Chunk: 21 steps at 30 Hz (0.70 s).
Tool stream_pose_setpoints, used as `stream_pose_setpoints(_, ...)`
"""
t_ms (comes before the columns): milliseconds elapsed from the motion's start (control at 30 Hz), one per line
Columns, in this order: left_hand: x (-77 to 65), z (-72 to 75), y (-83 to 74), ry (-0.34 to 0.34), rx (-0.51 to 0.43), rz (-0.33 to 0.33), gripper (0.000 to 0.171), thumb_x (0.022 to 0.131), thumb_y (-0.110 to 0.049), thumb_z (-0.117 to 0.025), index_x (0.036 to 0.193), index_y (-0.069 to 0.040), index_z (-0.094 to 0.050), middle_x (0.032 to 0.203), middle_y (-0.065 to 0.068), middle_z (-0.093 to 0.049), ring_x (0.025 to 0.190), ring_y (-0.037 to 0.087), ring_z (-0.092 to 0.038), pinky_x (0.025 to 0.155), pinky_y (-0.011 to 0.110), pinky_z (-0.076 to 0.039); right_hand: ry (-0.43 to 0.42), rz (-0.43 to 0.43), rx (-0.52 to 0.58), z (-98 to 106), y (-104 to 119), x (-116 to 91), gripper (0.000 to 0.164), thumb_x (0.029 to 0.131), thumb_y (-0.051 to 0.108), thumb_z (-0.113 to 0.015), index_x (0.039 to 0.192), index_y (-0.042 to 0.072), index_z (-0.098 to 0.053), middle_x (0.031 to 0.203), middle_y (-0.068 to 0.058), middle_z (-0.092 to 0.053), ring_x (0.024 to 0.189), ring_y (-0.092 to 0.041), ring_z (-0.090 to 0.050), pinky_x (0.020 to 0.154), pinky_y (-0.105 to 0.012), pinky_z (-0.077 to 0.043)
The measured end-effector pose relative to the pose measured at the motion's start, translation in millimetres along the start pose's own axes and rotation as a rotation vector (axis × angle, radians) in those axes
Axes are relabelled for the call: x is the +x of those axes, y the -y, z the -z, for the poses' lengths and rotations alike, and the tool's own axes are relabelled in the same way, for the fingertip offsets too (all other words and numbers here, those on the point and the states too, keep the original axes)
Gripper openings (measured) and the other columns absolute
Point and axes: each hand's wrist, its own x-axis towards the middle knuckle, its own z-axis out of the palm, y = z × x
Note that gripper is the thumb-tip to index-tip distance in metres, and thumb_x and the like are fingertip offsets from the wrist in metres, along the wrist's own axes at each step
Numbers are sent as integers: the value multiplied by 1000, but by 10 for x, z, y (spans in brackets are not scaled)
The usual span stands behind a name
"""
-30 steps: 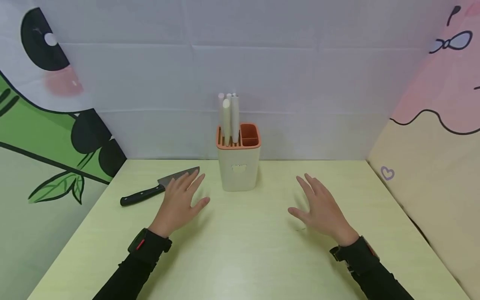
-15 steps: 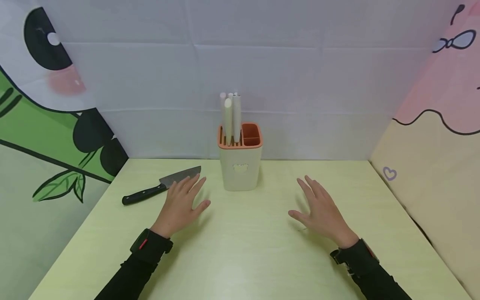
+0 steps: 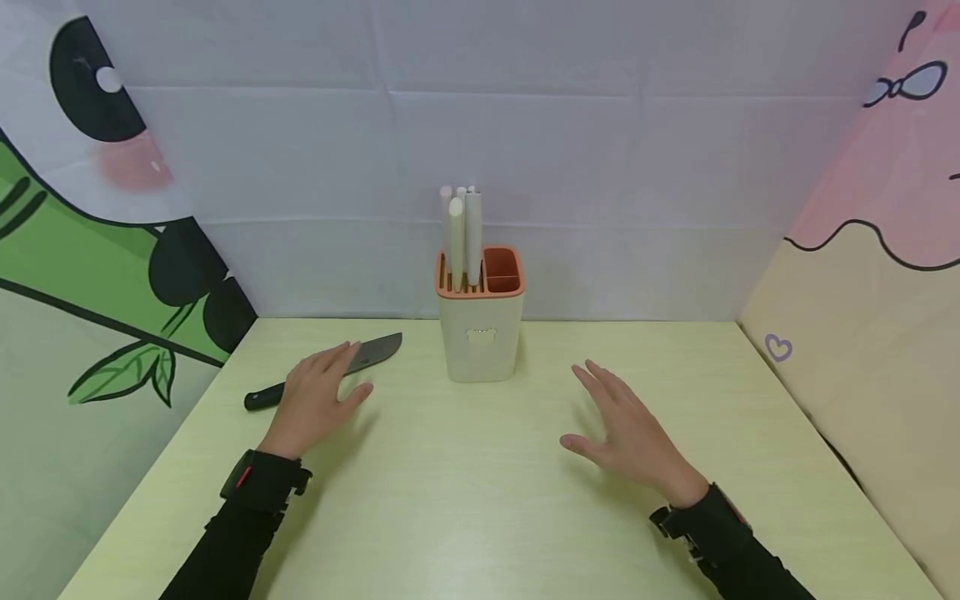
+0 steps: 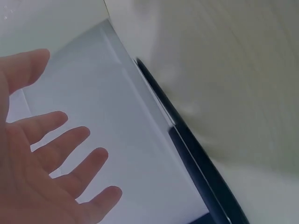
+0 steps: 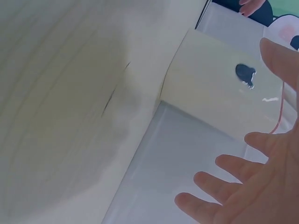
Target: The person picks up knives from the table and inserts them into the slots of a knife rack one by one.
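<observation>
A kitchen knife (image 3: 377, 351) with a black handle and a dark grey blade lies on the table at the left, its tip toward the back. Over the middle of it, my left hand (image 3: 311, 402) hovers with fingers spread and hides part of the handle and blade. In the left wrist view the fingers stand apart from the knife handle (image 4: 202, 164). To the right, my right hand (image 3: 633, 433) hangs over the table with fingers extended, holding nothing. Between the hands, farther back, stands a cream knife block (image 3: 480, 346) with an orange slotted top; several white-handled utensils (image 3: 457, 237) stick up from its slots.
The pale wooden table (image 3: 465, 500) meets a white cloth backdrop (image 3: 600, 167) right behind the block. Printed cartoon panels line the left and right sides. Two open orange compartments (image 3: 501, 265) sit at the right of the block's top.
My left hand has moved left, from beside the blade to over the middle of the knife. The right hand has shifted slightly left and toward me. The knife and block stay put.
</observation>
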Motion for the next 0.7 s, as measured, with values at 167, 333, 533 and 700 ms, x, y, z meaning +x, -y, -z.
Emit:
stream_pose_setpoints(167, -65, 76, 250, 37, -1, 54, 66, 90, -32, -71, 145, -5, -46, 140, 25, -48, 124, 49, -44, 99, 66, -32, 37, 22, 23, -41, 152, -25, 95, 82, 62, -69, 157, 29, -20, 161, 3, -21, 146, -24, -24, 104, -55, -40)
stream_pose_setpoints(333, -116, 170, 518, 119, 2, 135, 65, 92, -34, -68, 144, -2, -45, 138, 28, -47, 120, 52, -42, 94, 67, -33, 73, 41, 60, -101, 304, -40, 96, 81, 60, -71, 157, 31, -20, 161, 8, -19, 146, -19, -24, 105, -51, -41)
stream_pose_setpoints(533, -181, 200, 796, 216, 45, 189, 62, 91, -31, -68, 139, 3, -49, 132, 32, -49, 116, 55, -43, 91, 68, -35, 117, 80, 86, -197, 450, -32, 96, 80, 63, -70, 156, 33, -19, 161, 8, -20, 145, -17, -26, 105, -49, -42)
stream_pose_setpoints(700, -192, 157, 938, 258, 75, 195, 58, 88, -28, -71, 133, 4, -55, 123, 34, -54, 106, 55, -52, 81, 65, -43, 136, 84, 105, -244, 507, -42, 96, 80, 62, -71, 156, 34, -20, 161, 7, -21, 145, -16, -26, 105, -49, -42)
